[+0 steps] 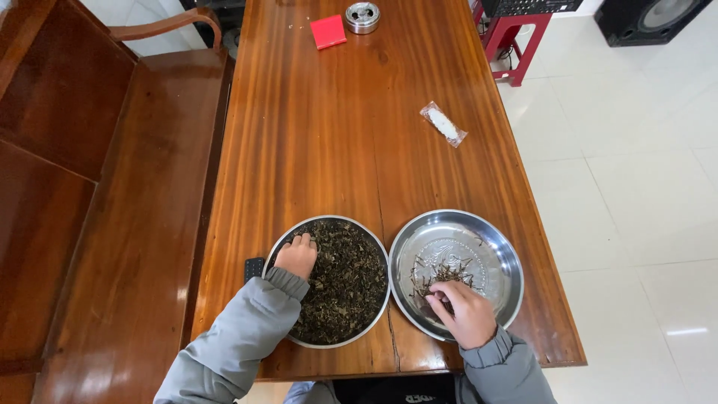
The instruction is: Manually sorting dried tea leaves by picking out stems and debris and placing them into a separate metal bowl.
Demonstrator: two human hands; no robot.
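Sorting dried leaves, two round steel trays

My left hand [297, 256] is resting curled in the dark leaf-filled tray [378, 243]; my right hand [464, 310] is pinching thin stems [447, 273] in the shiny tray [508, 254]

Black speaker [649, 20] cut off above.

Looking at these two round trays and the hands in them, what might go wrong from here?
The steel tray sits close to the table's near edge, so a push from the right hand might slide it off. The left hand rests in a full tray of dark dried leaves heaped to the rim, so bits could spill onto the wood. The thin stems are few and light, and a careless sweep could scatter them.
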